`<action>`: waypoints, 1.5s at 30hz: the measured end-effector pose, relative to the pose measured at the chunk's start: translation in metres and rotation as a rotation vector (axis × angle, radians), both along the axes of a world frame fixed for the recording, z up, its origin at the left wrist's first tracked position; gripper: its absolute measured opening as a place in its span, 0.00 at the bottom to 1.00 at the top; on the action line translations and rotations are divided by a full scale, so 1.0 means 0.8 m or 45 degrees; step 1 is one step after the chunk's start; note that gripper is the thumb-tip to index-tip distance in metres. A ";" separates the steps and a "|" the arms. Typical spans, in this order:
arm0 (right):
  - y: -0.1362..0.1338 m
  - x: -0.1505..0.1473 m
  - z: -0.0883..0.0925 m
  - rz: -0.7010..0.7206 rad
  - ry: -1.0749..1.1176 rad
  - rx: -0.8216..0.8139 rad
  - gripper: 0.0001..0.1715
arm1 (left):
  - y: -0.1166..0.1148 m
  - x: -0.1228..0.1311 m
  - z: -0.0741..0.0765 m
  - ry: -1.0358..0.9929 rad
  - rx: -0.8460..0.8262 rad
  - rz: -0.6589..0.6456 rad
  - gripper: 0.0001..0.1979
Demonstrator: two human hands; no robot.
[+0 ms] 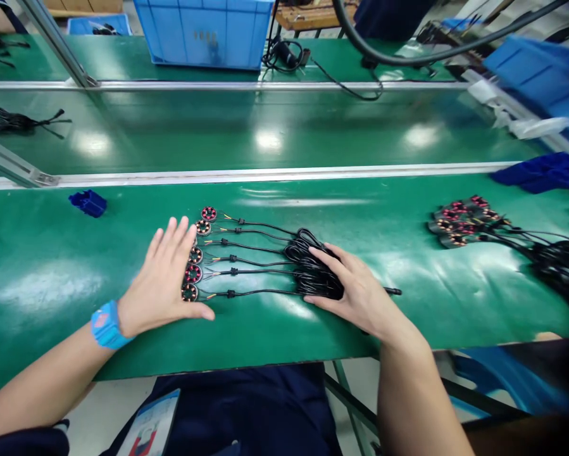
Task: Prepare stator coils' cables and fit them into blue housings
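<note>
While our left hand [158, 277], fingers outstretched, borders the rings [193, 273] left of centre frame, our right hand [362, 288] clasps the coils [315, 278], cables [265, 272] running sideways between.

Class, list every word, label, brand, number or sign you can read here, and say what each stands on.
No text can be read with certainty.
Blue crate: a faded marking, perhaps digits, too blurred to read.
Card at the person's lap: printed, but no words legible.
Black cables under the right hand: no lettering shows.
</note>
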State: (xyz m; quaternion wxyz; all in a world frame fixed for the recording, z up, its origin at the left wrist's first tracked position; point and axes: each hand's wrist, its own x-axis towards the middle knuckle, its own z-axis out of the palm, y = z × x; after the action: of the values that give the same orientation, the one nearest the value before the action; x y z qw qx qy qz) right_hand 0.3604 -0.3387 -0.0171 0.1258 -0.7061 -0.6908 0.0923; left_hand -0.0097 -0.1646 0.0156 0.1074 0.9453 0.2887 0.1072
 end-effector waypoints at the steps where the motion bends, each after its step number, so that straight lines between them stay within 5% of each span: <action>1: -0.001 0.000 -0.001 -0.001 0.000 0.015 0.50 | -0.002 0.005 -0.009 0.069 0.024 -0.013 0.70; 5: -0.002 0.001 -0.006 0.018 -0.004 0.062 0.46 | 0.005 0.017 -0.033 0.244 0.004 -0.007 0.71; 14: -0.018 0.010 -0.007 -0.026 0.030 0.091 0.40 | 0.029 0.034 -0.030 0.256 -0.094 -0.069 0.73; 27: -0.070 0.107 0.010 -0.334 0.051 -0.087 0.40 | 0.036 0.187 -0.042 0.196 -0.157 -0.237 0.74; 31: -0.073 0.099 0.021 -0.378 -0.108 0.024 0.42 | 0.032 0.198 -0.043 0.112 -0.099 -0.255 0.73; 35: -0.064 0.032 0.030 -0.347 -0.053 0.370 0.30 | 0.006 0.159 -0.032 -0.082 0.071 -0.227 0.54; 39: -0.042 -0.034 0.024 -0.113 0.072 0.317 0.22 | -0.028 0.114 -0.029 -0.074 0.232 -0.199 0.19; 43: -0.014 -0.058 0.013 -0.067 -0.004 0.146 0.24 | -0.039 0.100 -0.037 0.023 0.258 -0.169 0.18; 45: -0.003 -0.059 0.008 -0.022 0.043 0.120 0.16 | -0.035 0.102 -0.038 0.018 0.220 -0.187 0.13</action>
State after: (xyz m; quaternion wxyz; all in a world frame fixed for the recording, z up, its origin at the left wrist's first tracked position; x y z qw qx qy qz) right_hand 0.3130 -0.3411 -0.0109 0.1712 -0.7037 -0.6859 0.0704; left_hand 0.0721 -0.1929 -0.0148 0.0312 0.9703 0.2092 0.1170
